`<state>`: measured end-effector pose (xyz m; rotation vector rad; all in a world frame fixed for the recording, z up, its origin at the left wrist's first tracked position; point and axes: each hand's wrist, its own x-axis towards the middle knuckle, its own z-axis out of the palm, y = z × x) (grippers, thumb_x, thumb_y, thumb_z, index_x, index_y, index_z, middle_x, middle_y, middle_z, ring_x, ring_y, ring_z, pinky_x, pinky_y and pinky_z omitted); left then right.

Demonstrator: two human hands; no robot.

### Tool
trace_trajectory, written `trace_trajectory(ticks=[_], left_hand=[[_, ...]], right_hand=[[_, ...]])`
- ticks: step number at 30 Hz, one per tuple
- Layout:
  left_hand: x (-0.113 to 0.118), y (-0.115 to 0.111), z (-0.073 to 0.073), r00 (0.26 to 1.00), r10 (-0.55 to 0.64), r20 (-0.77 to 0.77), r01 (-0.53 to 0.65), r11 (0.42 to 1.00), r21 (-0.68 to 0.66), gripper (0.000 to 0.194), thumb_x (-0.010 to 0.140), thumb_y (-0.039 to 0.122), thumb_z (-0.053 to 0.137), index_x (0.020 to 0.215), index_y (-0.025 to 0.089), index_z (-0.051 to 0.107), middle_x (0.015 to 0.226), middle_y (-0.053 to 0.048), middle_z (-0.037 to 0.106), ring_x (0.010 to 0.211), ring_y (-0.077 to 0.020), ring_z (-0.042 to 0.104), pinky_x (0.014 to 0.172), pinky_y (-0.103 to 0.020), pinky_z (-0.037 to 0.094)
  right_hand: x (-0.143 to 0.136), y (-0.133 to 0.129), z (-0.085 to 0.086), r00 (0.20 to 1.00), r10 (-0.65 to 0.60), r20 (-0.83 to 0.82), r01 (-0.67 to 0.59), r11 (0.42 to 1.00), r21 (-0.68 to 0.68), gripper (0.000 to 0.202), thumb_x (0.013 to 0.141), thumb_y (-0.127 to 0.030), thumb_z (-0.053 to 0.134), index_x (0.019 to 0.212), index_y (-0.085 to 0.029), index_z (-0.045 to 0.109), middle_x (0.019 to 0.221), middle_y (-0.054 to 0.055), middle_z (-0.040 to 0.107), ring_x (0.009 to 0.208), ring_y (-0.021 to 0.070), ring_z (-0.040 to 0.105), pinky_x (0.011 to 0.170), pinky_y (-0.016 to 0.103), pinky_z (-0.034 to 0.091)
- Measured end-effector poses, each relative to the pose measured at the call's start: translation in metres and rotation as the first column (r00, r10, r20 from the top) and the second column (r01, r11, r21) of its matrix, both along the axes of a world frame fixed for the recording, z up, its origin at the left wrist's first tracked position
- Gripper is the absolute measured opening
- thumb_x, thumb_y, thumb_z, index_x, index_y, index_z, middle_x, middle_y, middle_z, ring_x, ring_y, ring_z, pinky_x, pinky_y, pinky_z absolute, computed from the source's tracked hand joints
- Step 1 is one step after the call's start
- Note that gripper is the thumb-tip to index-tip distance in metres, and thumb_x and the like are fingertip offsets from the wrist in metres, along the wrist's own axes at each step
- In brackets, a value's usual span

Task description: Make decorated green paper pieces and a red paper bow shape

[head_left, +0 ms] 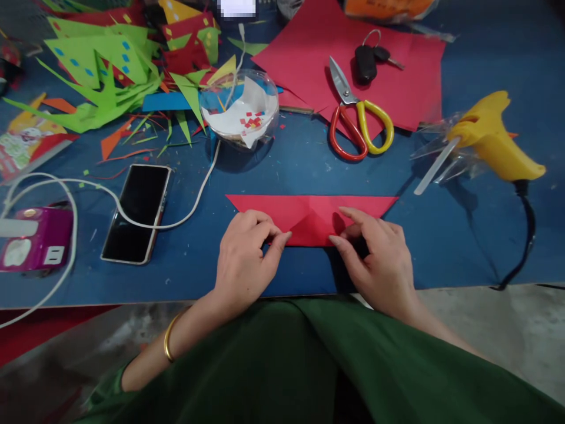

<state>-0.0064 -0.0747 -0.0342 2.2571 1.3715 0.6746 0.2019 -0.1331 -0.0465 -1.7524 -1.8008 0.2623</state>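
A folded strip of red paper (309, 212) lies on the blue table near its front edge. Its long far edge is wider than its near one, and both ends slant. My left hand (249, 253) pinches the near edge left of the middle, thumb at the fold. On the right side my right hand (375, 253) touches the paper, with the thumb at the near edge and the index finger raised a little apart over it. Scissors (348, 97) with one red and one yellow handle rest beyond the paper, partly on red sheets (410, 76).
A yellow glue gun (494, 138) lies at the right, its black cord over the table edge. On the left are a phone (138, 215), a white cable and a purple device (42, 238). Behind stand a clear bowl (269, 112), green cut-outs (101, 65) and keys (365, 63).
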Motion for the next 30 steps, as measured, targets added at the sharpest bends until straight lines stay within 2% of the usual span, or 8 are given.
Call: trace_trajectory(ticks=[3,10,30], left_hand=[[-0.0009,0.0005,0.0007,0.999,-0.013,-0.032,0.013,1.0,-0.003,0.021,0.094,0.02,0.061,0.074,0.017,0.059,0.086,-0.005,0.062,0.083,-0.0186,0.058,0.076,-0.035,0.046],[0.0018,0.0014,-0.0003,0.997,-0.005,-0.077,0.005,1.0,0.003,0.021,0.093,0.021,0.062,0.073,0.017,0.056,0.086,-0.004,0.059,0.082,-0.0186,0.056,0.074,-0.035,0.045],[-0.0001,0.0006,-0.002,0.997,-0.026,-0.073,0.027,1.0,0.015,0.021,0.092,0.02,0.062,0.073,0.018,0.054,0.086,-0.005,0.059,0.083,-0.0198,0.057,0.074,-0.035,0.046]], right_hand=[[-0.0009,0.0004,-0.0004,1.0,-0.01,0.014,0.01,1.0,-0.007,0.035,0.094,-0.028,0.065,0.125,-0.015,0.058,0.082,0.002,0.072,0.081,0.021,0.066,0.084,0.039,0.045],[-0.0009,0.0002,-0.0004,1.0,-0.017,0.022,0.017,1.0,0.011,0.036,0.092,-0.03,0.067,0.124,-0.015,0.057,0.079,0.001,0.07,0.08,0.0204,0.066,0.084,0.039,0.046],[-0.0007,0.001,0.0014,0.999,-0.004,0.038,0.006,0.999,-0.049,0.037,0.091,-0.028,0.066,0.124,-0.017,0.056,0.076,-0.002,0.068,0.078,0.0203,0.066,0.083,0.039,0.044]])
